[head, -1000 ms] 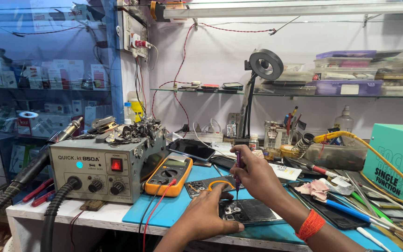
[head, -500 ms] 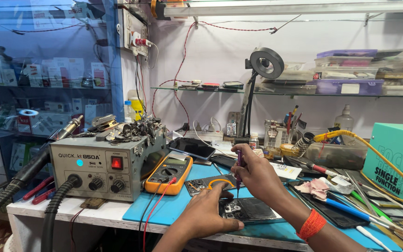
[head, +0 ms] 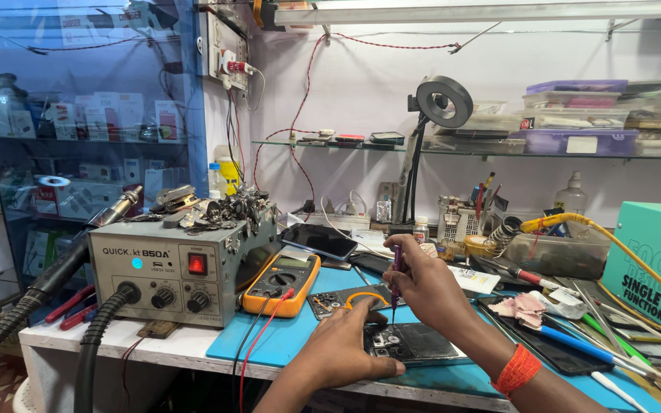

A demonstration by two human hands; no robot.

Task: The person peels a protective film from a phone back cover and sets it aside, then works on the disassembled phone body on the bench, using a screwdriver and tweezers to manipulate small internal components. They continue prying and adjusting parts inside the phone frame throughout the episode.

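Note:
An opened dark phone (head: 415, 343) lies flat on the blue mat (head: 269, 344) at the bench's front edge. My left hand (head: 340, 353) rests palm-down on the phone's left end, pressing it to the mat. My right hand (head: 426, 289) grips a thin purple-handled screwdriver (head: 395, 281) upright, its tip down on the phone's upper part near the camera area. An orange band circles my right wrist.
A grey hot-air rework station (head: 174, 268) with black hoses stands at left. Beside it lies an orange multimeter (head: 283, 283) with red and black leads. A ring lamp (head: 444, 101), tool holders, tweezers, screwdrivers and a teal box (head: 652, 268) crowd the right.
Both hands stay on the phone and the screwdriver stays upright on it; nothing else has visibly moved.

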